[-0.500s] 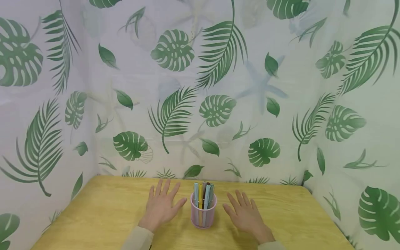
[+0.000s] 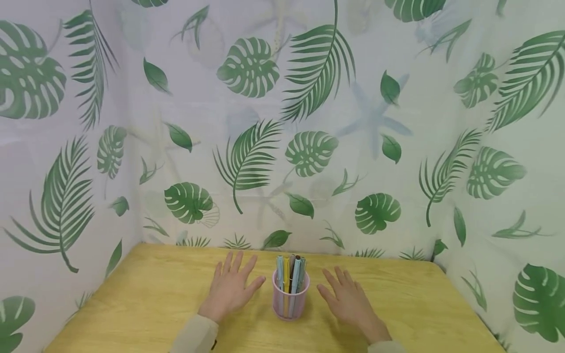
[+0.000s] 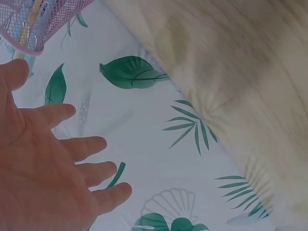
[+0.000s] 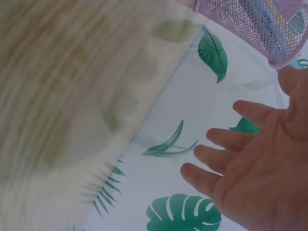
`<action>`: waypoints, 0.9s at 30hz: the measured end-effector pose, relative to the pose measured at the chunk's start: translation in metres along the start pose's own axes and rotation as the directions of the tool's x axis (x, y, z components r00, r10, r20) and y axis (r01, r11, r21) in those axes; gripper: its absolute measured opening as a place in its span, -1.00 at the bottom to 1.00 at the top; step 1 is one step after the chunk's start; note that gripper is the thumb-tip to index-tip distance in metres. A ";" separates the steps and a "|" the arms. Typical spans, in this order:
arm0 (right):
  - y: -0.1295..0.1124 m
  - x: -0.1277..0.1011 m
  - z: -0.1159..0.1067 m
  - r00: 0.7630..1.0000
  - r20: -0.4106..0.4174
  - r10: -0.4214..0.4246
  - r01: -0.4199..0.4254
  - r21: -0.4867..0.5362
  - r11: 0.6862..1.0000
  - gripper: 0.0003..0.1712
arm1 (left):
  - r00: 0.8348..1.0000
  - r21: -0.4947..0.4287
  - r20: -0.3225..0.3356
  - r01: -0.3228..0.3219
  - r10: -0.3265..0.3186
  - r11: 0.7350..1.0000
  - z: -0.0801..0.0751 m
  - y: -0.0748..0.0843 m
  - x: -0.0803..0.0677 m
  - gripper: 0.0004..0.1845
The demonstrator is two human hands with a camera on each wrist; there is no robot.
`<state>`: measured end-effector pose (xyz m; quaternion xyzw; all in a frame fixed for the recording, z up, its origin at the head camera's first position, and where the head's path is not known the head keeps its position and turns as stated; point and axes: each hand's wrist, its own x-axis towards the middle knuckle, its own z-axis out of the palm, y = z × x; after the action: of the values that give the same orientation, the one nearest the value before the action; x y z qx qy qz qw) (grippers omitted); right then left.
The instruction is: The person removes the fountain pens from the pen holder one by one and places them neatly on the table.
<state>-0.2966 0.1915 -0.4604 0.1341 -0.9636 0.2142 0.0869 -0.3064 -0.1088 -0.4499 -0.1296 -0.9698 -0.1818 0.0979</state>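
Head view high, facing forward-down, wrist views close under each palm, all sharing pen cup (image 2: 290,299).

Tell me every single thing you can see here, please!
cup: one, pink mesh, upright on the table between the two hands
pens: several, blue, yellow and brown among them, standing in the cup; exact count hard to tell
table: one, yellow wood grain, under the cup and hands
curtain: white with green leaf print, hung behind and on both sides of the table
sleeves: two, beige, at the wrists
left hand: one, fingers spread and straight, palm down over the table left of the cup, holding nothing
right hand: one, fingers spread and straight, palm down over the table right of the cup, holding nothing
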 end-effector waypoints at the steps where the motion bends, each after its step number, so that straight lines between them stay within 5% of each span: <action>1: 0.000 0.000 0.000 1.000 -0.006 -0.002 0.002 0.005 1.000 -0.34 | 1.000 -0.005 0.003 -0.001 0.001 1.000 0.001 0.000 0.000 -0.31; 9: -0.001 0.001 -0.001 0.999 -0.023 0.049 -0.046 0.118 0.992 -0.39 | 0.999 -0.004 -0.044 -0.016 0.016 1.000 0.006 0.001 0.001 -0.34; 15: 0.001 0.005 -0.005 0.992 -0.018 0.124 -0.111 0.332 0.937 -0.49 | 0.987 -0.068 -0.160 -0.002 -0.009 0.998 0.011 0.004 0.008 -0.42; 20: 0.002 0.009 -0.003 0.982 0.058 0.180 -0.182 0.545 0.818 -0.50 | 0.984 -0.234 -0.164 0.033 -0.073 0.972 0.010 0.007 0.008 -0.44; 24: 0.001 0.010 -0.001 0.978 0.116 0.172 -0.203 0.704 0.681 -0.52 | 0.987 -0.379 -0.110 0.068 -0.118 0.923 0.010 0.008 0.008 -0.41; 27: -0.001 0.011 -0.001 0.976 0.137 0.168 -0.213 0.756 0.619 -0.54 | 0.989 -0.458 -0.091 0.065 -0.119 0.887 0.011 0.009 0.009 -0.44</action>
<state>-0.3070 0.1884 -0.4562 0.0612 -0.7924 0.6063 -0.0269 -0.3142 -0.0943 -0.4550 -0.0919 -0.8982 -0.4148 0.1125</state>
